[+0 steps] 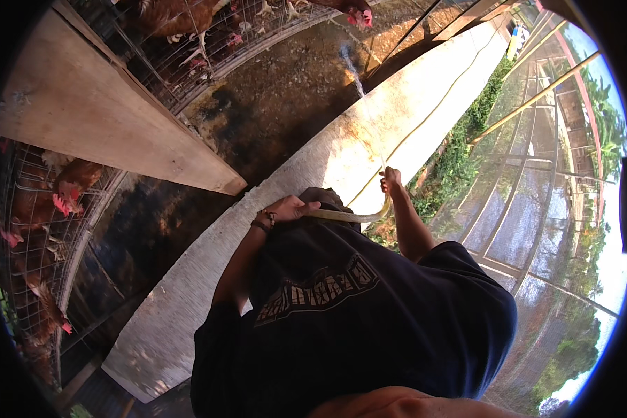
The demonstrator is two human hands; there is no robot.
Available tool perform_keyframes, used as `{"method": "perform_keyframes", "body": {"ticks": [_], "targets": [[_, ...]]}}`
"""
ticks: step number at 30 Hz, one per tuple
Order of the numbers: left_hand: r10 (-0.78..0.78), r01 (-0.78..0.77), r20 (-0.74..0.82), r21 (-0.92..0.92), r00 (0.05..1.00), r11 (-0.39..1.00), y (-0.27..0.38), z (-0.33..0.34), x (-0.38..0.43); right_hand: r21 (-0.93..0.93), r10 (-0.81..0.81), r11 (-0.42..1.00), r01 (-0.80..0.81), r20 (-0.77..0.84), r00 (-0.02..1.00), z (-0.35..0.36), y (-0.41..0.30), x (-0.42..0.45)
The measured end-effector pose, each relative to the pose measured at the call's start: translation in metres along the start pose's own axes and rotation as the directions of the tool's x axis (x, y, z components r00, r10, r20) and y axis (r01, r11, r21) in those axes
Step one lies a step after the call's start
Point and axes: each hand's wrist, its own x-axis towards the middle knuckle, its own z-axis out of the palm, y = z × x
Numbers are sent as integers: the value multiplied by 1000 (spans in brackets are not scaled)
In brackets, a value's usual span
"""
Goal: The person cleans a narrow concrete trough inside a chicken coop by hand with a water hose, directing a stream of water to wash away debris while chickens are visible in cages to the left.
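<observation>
My right hand grips a pale flexible hose near its outlet, held out ahead of my body. From there the hose bends back across my waist to my left hand, which is closed around it, thumb along the top. Dark bands circle the left wrist. A jet of water leaves the outlet and crosses the walkway. It lands on brown, dirt-covered ground below the wire cages. The outlet itself is partly lost in glare.
A pale concrete walkway runs diagonally under me, with a thin hose or cord lying along it. Brown hens stand in wire cages at left and above. A broad wooden post juts between them. Plants and mesh netting border the right.
</observation>
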Motion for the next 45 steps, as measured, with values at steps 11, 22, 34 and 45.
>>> {"method": "perform_keyframes", "body": {"ticks": [11, 22, 34, 45], "targets": [[34, -34, -12, 4, 999, 999, 0, -1, -8, 14, -45, 999, 44, 82, 996, 8, 0, -3], [36, -36, -51, -11, 998, 999, 0, 0, -21, -114, -37, 992, 48, 99, 994, 30, -21, -14], [-49, 49, -15, -32, 999, 998, -1, -1, -25, -9, 47, 999, -46, 58, 997, 25, -10, 1], [-56, 55, -10, -29, 998, 998, -5, 1, -24, 44, -30, 999, 28, 32, 999, 16, 3, 5]]}}
